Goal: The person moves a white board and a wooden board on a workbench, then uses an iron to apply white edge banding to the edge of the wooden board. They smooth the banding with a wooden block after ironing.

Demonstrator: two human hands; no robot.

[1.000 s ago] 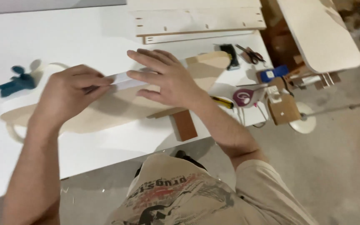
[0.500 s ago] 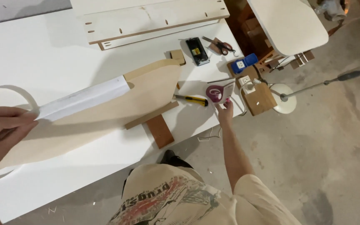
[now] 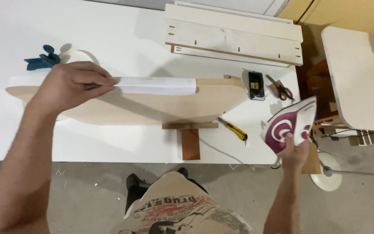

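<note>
The white strip [image 3: 154, 86] lies along the top edge of the panel [image 3: 152, 106], a long curved wooden board that stands on its edge on the white table [image 3: 122, 39]. The strip looks thin, light and bendy, so I judge it can slide or lift easily; holding it flat at its end, as here, seems the good place. The left hand [image 3: 70, 84] is closed on the left end of the strip, fingers pressing it down on the panel. The panel seems stiff and rather light, kept upright by a small wooden support [image 3: 190, 136] in front.

The right hand [image 3: 294, 151] is well apart, at the table's right edge, and grips an iron [image 3: 290, 125] by its handle. The iron is white and dark pink with a round swirl shape, tilted up. It probably is heavy for its size and hot underneath, so only the handle is safe.

Near the iron lie a yellow knife [image 3: 233, 129], a black block [image 3: 256, 85] and scissors [image 3: 280, 89]. Behind are pale slotted boards [image 3: 234, 37], and a blue clamp [image 3: 42, 60] is at the far left. I see no readable labels on the table things.
</note>
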